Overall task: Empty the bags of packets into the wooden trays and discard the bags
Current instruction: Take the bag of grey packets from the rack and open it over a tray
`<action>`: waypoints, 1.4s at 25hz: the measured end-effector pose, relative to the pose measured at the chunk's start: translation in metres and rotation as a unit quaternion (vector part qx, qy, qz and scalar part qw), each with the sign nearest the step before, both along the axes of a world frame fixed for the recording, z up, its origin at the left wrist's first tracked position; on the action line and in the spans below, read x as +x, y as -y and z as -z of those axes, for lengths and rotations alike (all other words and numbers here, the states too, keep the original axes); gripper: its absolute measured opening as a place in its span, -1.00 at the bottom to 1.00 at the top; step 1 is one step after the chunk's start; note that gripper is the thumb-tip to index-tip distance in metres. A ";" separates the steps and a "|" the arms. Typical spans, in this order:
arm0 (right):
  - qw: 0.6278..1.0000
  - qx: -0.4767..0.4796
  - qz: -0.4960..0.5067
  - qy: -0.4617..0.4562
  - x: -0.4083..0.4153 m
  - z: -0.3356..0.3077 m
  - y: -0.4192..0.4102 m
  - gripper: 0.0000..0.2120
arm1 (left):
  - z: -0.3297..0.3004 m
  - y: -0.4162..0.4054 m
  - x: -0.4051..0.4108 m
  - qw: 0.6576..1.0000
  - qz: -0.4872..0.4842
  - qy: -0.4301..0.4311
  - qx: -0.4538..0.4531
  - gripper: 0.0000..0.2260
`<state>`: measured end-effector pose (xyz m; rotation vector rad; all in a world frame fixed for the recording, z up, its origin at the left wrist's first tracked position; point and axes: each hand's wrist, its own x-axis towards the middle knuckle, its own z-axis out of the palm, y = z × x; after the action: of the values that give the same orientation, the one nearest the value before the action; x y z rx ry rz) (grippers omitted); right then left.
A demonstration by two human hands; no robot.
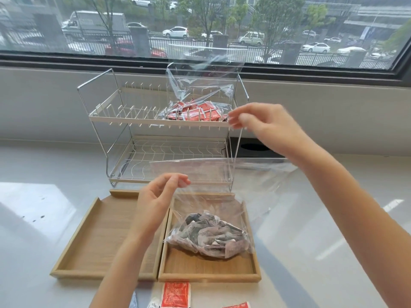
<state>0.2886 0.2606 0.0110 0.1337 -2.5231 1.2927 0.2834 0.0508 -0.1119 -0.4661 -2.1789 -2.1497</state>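
Two wooden trays lie side by side on the white counter. The left tray point(97, 236) holds nothing. In the right tray point(206, 272) rests the filled bottom of a clear bag point(222, 181) with dark grey and pink packets point(206, 235). My left hand point(160, 196) pinches the bag's mouth at its left corner. My right hand point(262, 123) pinches clear plastic higher up, at the rack's right edge. A second clear bag point(200, 85) with red packets point(193, 113) stands on the top shelf of the wire rack point(124, 121).
The two-tier white wire rack stands behind the trays, under a wide window. Loose red packets point(175, 294) lie at the counter's front edge, with a white one beside them. A dark round opening point(253, 146) sits in the counter right of the rack.
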 end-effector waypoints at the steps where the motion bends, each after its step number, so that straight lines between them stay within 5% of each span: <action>1: 0.995 0.048 -0.061 0.067 -0.005 -0.002 0.012 -0.76 | -0.003 0.000 0.002 1.000 0.011 0.002 0.001 -0.83; 5: 0.948 0.163 -0.187 0.197 -0.014 0.024 0.051 -0.78 | -0.011 0.000 0.009 1.000 0.015 0.007 0.003 -0.81; 10: 0.930 0.071 -0.205 0.297 -0.003 0.036 0.058 -0.70 | -0.012 0.000 0.009 0.999 -0.047 0.007 0.001 -0.80; 24: 0.971 0.010 -0.150 0.187 0.006 0.041 0.053 -0.96 | -0.020 -0.004 0.017 0.998 0.000 0.028 0.049 -0.93; 32: 0.985 -0.087 -0.126 0.081 0.005 0.017 0.041 -0.88 | -0.016 0.001 0.013 0.999 -0.018 0.036 0.006 -0.92; 35: 0.978 -0.072 -0.145 0.133 0.002 0.015 0.035 -0.90 | -0.018 0.002 0.010 0.999 -0.023 0.028 -0.004 -0.92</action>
<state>0.2908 0.2255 -0.0044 0.3282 -2.6933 1.7040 0.2938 0.0492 -0.0938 -0.3567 -2.2054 -2.1574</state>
